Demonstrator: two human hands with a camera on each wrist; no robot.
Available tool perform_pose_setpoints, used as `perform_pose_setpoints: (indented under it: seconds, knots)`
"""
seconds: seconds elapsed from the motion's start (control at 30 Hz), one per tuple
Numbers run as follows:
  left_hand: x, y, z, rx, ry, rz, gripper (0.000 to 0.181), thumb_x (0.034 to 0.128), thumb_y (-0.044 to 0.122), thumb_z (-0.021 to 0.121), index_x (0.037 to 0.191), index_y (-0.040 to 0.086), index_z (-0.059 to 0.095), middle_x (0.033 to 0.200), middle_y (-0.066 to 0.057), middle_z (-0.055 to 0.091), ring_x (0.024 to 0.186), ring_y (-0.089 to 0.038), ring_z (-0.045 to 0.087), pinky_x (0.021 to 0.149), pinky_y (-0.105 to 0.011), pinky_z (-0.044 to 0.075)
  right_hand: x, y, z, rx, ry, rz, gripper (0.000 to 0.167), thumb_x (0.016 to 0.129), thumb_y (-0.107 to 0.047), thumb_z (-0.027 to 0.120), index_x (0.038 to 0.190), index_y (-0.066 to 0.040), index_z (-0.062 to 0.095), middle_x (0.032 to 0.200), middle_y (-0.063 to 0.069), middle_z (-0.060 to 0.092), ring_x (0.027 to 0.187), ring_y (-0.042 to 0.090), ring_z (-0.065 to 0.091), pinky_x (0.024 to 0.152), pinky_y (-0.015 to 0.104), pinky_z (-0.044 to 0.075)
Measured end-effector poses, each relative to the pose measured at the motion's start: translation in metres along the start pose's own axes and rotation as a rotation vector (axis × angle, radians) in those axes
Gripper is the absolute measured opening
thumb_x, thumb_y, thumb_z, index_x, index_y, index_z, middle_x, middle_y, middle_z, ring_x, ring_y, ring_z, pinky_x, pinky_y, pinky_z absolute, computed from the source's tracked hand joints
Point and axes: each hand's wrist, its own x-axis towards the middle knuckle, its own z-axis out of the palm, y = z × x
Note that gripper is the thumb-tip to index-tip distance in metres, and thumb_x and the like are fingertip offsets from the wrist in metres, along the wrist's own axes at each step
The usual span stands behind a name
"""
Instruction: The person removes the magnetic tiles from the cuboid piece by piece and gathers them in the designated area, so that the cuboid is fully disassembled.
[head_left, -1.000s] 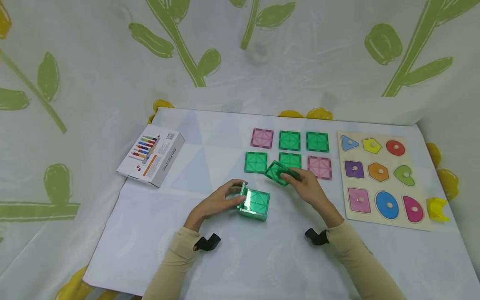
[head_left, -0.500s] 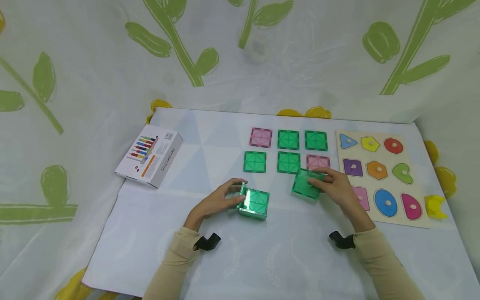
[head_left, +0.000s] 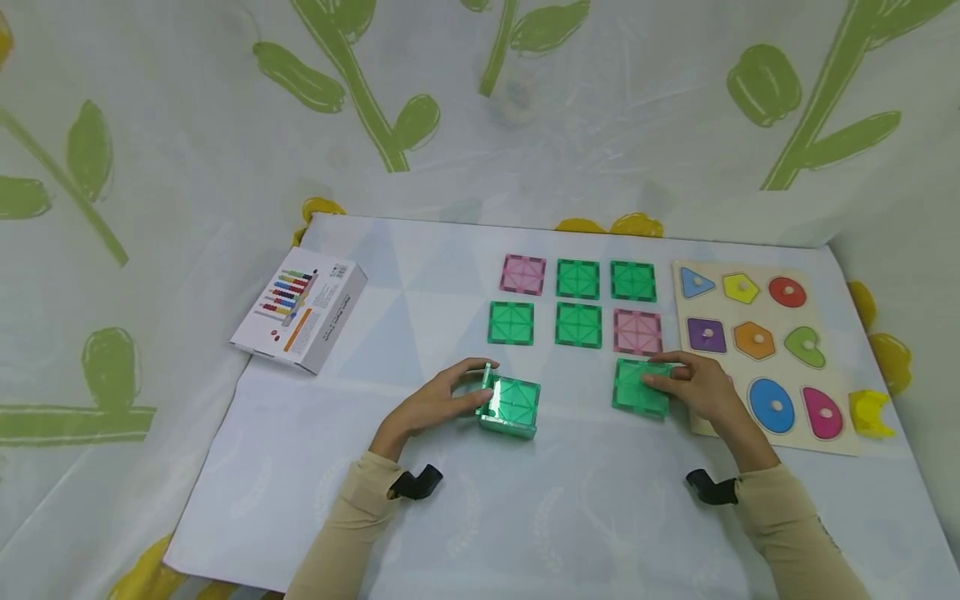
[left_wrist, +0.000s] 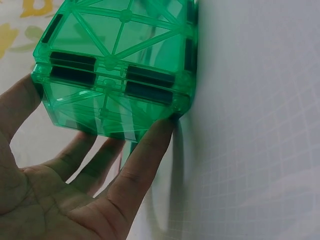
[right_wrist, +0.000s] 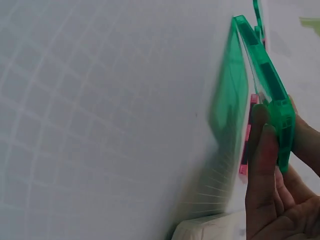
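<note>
My left hand (head_left: 441, 404) holds the left side of a box-like build of green translucent magnetic tiles (head_left: 517, 403) on the table. In the left wrist view, thumb and fingers spread around the end wall of that build (left_wrist: 112, 95). My right hand (head_left: 703, 388) pinches a loose square green magnetic tile (head_left: 632, 388) by its right edge, just in front of a pink tile (head_left: 637, 331). From the right wrist, this tile (right_wrist: 270, 75) appears tilted and raised off the table, its green shadow below. Flat tiles lie in two rows behind, including a green tile (head_left: 511, 323) and another pink tile (head_left: 522, 275).
A wooden knob-puzzle board (head_left: 757, 354) with coloured shapes lies at the right, beside a yellow piece (head_left: 872, 414). At the back left is a white box (head_left: 300, 312) with an abacus picture. The table's far edge meets a leaf-patterned curtain (head_left: 600, 142).
My right hand has carried the green tile rightward, away from the build and towards the puzzle board, lowering it before the pink tile. The left hand and its build stay put.
</note>
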Motion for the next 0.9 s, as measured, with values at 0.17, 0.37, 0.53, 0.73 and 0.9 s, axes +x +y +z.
perform_pose_setpoints:
  seconds: [0.17,0.37,0.53,0.73,0.9]
  knots:
    - [0.001,0.000,-0.001,-0.011,-0.001,0.000,0.058,0.0973,0.042,0.063,0.148,0.020,0.045,0.154,-0.006,0.047,0.149,-0.026,0.036,0.122,-0.057,0.029,0.005,0.003,0.003,-0.012,0.024,-0.023,0.056,0.091,-0.040,0.073,0.133,-0.004,0.062,0.069,0.001,0.049,0.071,0.012,0.043,0.060,0.028,0.033]
    - [0.002,0.000,-0.002,-0.009,0.000,0.005,0.058,0.0972,0.042,0.063,0.148,0.021,0.046,0.154,-0.007,0.047,0.149,-0.027,0.036,0.122,-0.057,0.029,0.008,0.002,0.008,-0.063,0.063,-0.023,0.056,0.090,-0.041,0.074,0.130,-0.004,0.065,0.092,0.010,0.064,0.087,0.019,0.050,0.067,0.026,0.040]
    - [0.002,0.002,-0.002,-0.003,0.005,0.009,0.054,0.0973,0.041,0.064,0.146,0.025,0.047,0.153,-0.007,0.048,0.149,-0.026,0.037,0.122,-0.056,0.030,0.007,0.001,0.010,-0.097,0.087,-0.019,0.053,0.091,-0.039,0.074,0.129,-0.004,0.066,0.106,0.018,0.064,0.094,0.026,0.054,0.069,0.027,0.041]
    - [0.002,0.002,-0.001,-0.010,0.001,-0.001,0.055,0.0963,0.043,0.064,0.145,0.024,0.047,0.153,-0.005,0.049,0.149,-0.026,0.037,0.121,-0.056,0.031,0.003,-0.004,0.010,-0.136,0.095,0.018,0.052,0.090,-0.039,0.075,0.127,-0.004,0.066,0.113,0.024,0.063,0.099,0.034,0.056,0.069,0.029,0.041]
    - [0.001,-0.001,0.000,-0.024,-0.006,-0.004,0.055,0.0970,0.041,0.064,0.146,0.024,0.047,0.153,-0.004,0.048,0.149,-0.026,0.036,0.121,-0.056,0.030,0.001,-0.004,0.011,-0.154,0.092,0.040,0.054,0.089,-0.040,0.075,0.129,-0.004,0.064,0.112,0.025,0.062,0.097,0.035,0.057,0.068,0.029,0.042]
